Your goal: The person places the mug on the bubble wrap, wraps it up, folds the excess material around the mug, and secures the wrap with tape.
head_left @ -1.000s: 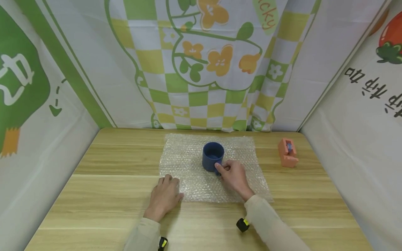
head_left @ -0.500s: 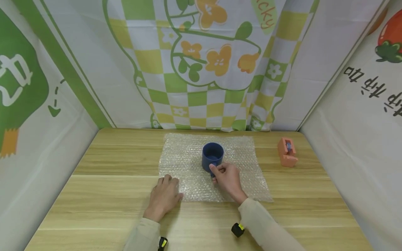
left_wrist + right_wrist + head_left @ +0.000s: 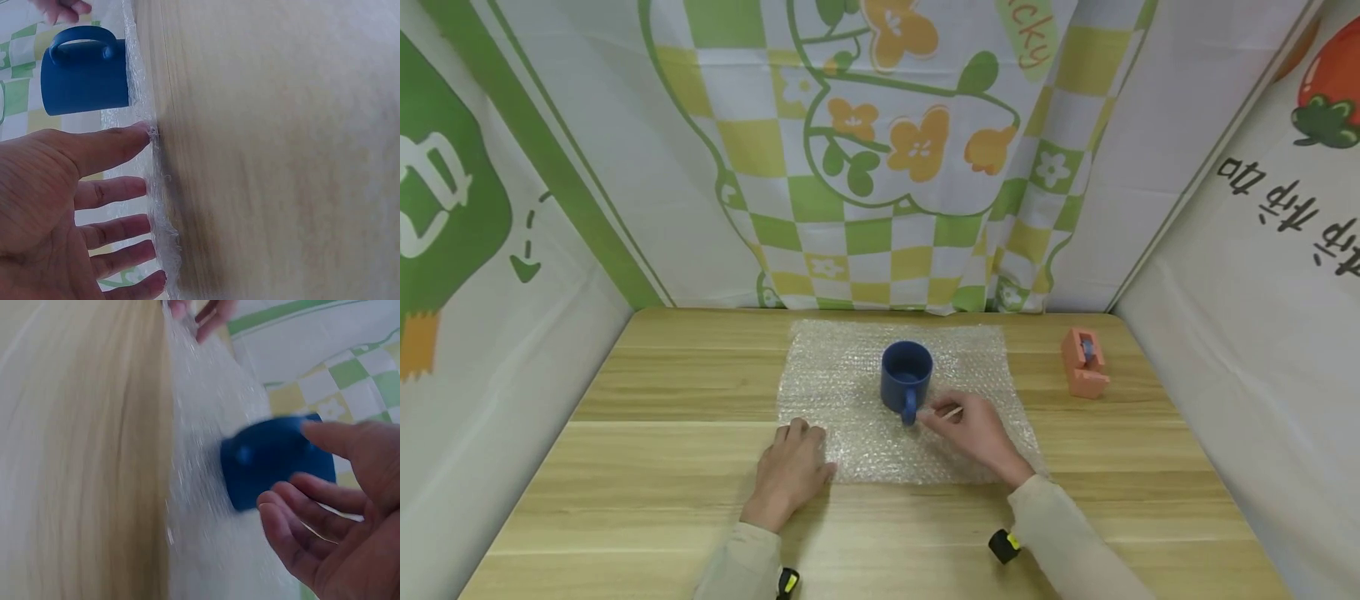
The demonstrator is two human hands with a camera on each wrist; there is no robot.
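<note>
Near the handle [image 3: 910, 407], gripping nothing

Reading the clock from the head view, with six at the bottom: standing upright near the middle of the wrap [image 3: 835, 375], a blue mug [image 3: 897, 392], mouth up, handle toward six. Spread flat beneath, at twelve on the counter [image 3: 655, 467]: the wrap. Off at three from the mug, well apart and clear of the wrap: an orange tape dispenser [image 3: 1084, 362].

Just beside the handle, at four from the mug: the right hand [image 3: 973, 427], fingers part-bent, with a gap before the thumb and nothing held. Impossible to rule out a light touch; seemingly apart in the left wrist view, blurred in the right. At eight, over the wrap's corner there: the left hand [image 3: 792, 462], fingers wide and fairly straight, thumb tip at the edge, pinching nothing.

Could clip the handle with the right thumb, so close by, and twist or tip the mug. Could also shift the mug by tugging the loose sheet underneath; apparently held only by the mug's weight and the left fingers. Might crease or skid at the corner under uneven pressure. Likely to rock more readily, too, on bubbles than on hard counter.
</note>
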